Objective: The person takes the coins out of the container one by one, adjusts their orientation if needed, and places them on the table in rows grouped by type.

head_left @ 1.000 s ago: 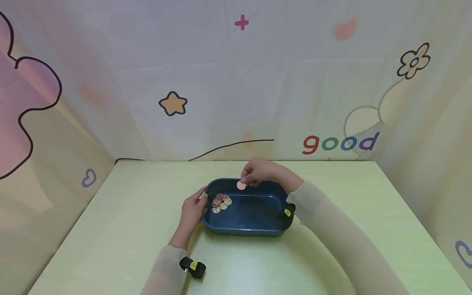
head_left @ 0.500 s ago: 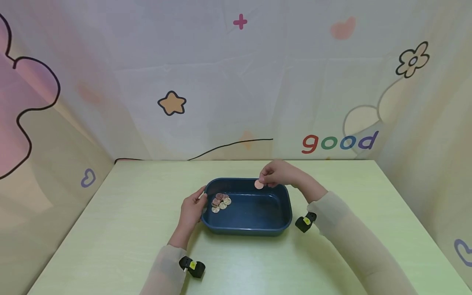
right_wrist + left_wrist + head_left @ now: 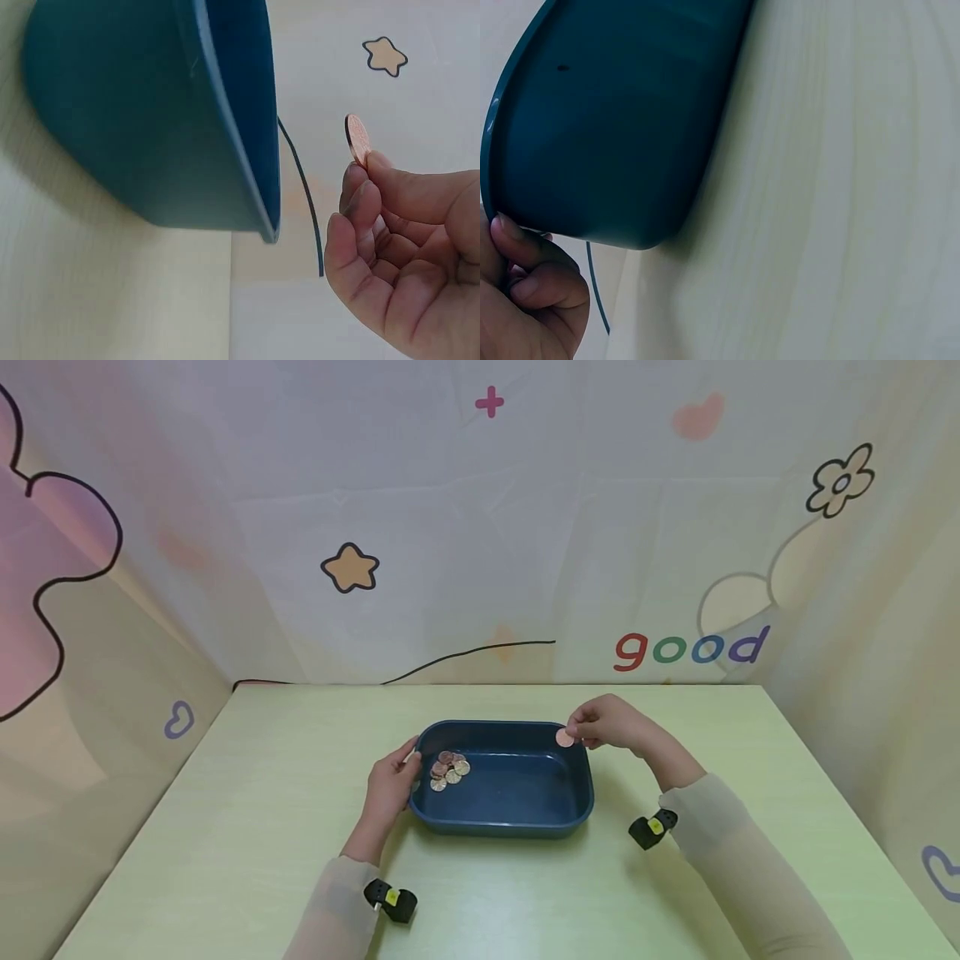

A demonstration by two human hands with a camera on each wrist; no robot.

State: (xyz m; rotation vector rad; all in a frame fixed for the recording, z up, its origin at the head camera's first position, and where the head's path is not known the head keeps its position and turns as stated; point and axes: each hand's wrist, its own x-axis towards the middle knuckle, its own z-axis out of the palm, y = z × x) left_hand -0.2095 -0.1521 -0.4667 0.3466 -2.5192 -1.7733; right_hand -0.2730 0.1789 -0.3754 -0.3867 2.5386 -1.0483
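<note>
By the far right corner of the tub (image 3: 517,789), pinching one coin (image 3: 564,738) with the right hand (image 3: 611,722); near the heaped coins (image 3: 449,769) inside, gripping the left end with the left hand (image 3: 391,783).

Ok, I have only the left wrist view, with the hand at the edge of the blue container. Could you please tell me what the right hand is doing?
Observer: The right hand pinches a copper-coloured coin.
Operator: Thank you. And does something lie inside the blue container?
Observer: Yes, a small pile of coins, at the end beside the left hand.
Operator: Does the pinched coin touch the container, please?
Observer: No, the right wrist view shows a gap between that coin and the rim.
</note>
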